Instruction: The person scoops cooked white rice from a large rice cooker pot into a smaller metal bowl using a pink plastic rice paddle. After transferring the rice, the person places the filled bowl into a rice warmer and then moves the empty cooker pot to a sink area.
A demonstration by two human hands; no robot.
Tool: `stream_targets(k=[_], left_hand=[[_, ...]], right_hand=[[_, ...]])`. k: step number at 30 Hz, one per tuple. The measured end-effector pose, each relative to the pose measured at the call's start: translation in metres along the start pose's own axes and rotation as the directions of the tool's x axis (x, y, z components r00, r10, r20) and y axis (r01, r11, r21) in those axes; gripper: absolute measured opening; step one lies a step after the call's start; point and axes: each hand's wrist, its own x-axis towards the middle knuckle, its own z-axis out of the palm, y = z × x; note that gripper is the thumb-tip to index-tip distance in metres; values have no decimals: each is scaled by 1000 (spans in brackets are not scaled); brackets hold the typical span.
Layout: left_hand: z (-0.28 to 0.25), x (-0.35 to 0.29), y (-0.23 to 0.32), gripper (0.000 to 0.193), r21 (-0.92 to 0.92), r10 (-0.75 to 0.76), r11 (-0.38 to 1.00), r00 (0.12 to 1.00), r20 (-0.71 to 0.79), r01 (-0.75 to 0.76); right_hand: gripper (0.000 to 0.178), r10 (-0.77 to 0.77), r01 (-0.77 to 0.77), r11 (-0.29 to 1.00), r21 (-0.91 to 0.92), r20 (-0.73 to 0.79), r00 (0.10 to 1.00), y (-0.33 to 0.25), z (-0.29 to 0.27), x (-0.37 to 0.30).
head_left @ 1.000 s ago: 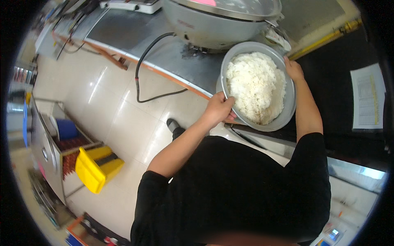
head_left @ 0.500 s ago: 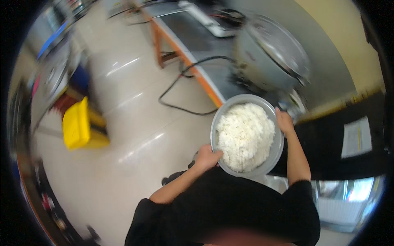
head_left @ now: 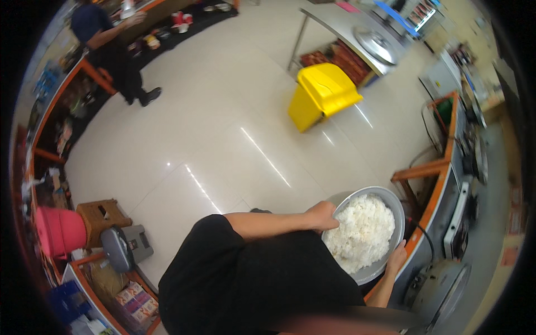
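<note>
A round grey metal bowl (head_left: 398, 209) heaped with white cooked rice (head_left: 360, 231) is held up in front of my body, off the floor. My left hand (head_left: 322, 216) grips its left rim, thumb over the edge and the other fingers out of sight beneath. On the right side, my right hand (head_left: 397, 257) is closed round the opposite rim, close to the orange edge of the counter. The bowl looks slightly tilted.
Along the right runs an orange-framed counter (head_left: 427, 215) bearing a large rice cooker (head_left: 438, 293). Ahead stand a yellow bin (head_left: 321, 95) and a steel table (head_left: 335, 25) with a round lid (head_left: 375, 44). Far left, another person (head_left: 109, 50) stands by shelves. A pink bucket (head_left: 58, 231) sits lower left.
My view has swung left, away from the rice cooker, bringing the other person and the left shelves into sight. Both hands keep hold of the bowl, which now appears lower and farther right.
</note>
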Motion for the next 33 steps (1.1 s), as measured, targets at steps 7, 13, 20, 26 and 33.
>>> stream_targets(k=[7,13,20,26,33], left_hand=[[35,-94,75,28,-35,-56,998,936,-347,47],[82,-127,113,27,-201,-245,968,723,-647,148],[93,-156,190,22,-307,-298,949,527,-796,72],[125,-166,252,22,-327,-286,945,496,-820,3],[224,-172,272,23,-143,-113,990,617,-779,0]], right_hand=[[65,-335,330,938,103,34,942,-45,-28,57],[65,-578,574,813,97,242,779,-123,-12,126],[70,-773,779,603,173,366,517,-270,-37,136],[68,-775,761,610,220,368,514,-319,-92,154],[64,-701,700,699,147,339,628,-155,-206,154]])
